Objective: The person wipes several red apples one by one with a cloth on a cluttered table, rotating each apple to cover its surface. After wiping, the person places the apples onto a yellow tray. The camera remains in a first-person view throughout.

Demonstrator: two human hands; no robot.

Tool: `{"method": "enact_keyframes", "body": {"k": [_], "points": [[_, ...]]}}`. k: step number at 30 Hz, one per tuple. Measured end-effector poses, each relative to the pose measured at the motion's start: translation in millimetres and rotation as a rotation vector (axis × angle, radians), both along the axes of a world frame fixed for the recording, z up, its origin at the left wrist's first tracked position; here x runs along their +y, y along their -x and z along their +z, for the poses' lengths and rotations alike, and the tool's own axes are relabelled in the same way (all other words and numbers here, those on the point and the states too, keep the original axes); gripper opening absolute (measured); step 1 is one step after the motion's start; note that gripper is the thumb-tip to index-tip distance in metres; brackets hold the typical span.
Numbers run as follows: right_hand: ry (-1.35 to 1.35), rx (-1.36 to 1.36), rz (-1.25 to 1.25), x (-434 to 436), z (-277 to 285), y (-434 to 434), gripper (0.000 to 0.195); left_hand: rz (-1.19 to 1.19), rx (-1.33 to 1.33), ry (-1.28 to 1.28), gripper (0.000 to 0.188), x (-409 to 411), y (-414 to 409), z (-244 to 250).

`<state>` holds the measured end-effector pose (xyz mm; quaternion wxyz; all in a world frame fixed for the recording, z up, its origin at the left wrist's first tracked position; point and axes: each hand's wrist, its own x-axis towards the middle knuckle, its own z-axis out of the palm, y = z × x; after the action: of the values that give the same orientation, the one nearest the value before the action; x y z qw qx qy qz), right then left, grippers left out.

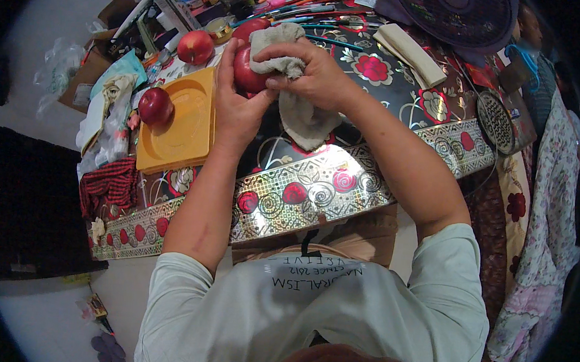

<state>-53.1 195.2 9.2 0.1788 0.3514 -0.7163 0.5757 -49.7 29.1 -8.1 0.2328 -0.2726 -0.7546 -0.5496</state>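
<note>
My left hand (pixel 238 110) cups a dark red apple (pixel 247 71) from the left, thumb along its near side. A grey terry cloth (pixel 276 36) is gripped by my right hand (pixel 316 73) and pressed on the apple's upper right. The cloth's loose end hangs below toward the table. Left of my hands, a second dark red apple (pixel 156 106) rests on a square yellow plastic tray (pixel 192 150). A lighter red apple (pixel 196 47) sits beyond the tray. Another red thing (pixel 251 28), possibly an apple, is partly hidden behind the cloth.
Paintbrushes (pixel 300 17) and a gold-lidded jar (pixel 218 30) lie at the back of the flowered tablecloth (pixel 371 69). A folded cream cloth (pixel 411 56) and a dark fan (pixel 454 17) are at right. Plastic bags (pixel 106 135) crowd the left edge. A person (pixel 531 29) is at far right.
</note>
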Motion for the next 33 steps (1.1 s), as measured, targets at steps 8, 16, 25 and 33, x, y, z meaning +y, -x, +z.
{"method": "enact_keyframes", "body": {"k": [8,16,25,33], "points": [[-0.262,0.217,-0.210,-1.4,-3.8,1.4,0.043,0.031,-0.013,-0.048,0.079,0.2,3.5,-3.7],[-0.350,0.134,-0.242,-3.4,-2.1,-4.2,0.048,0.169,0.061,0.085,0.076,1.1,-1.6,2.2],[-0.258,0.112,-0.180,3.1,-0.2,-0.9,0.039,0.163,0.046,0.144,0.077,1.4,-4.5,1.1],[0.441,-0.441,0.042,-0.6,-10.2,11.4,0.032,0.108,0.039,0.100,0.086,1.5,-1.0,0.9]]}}
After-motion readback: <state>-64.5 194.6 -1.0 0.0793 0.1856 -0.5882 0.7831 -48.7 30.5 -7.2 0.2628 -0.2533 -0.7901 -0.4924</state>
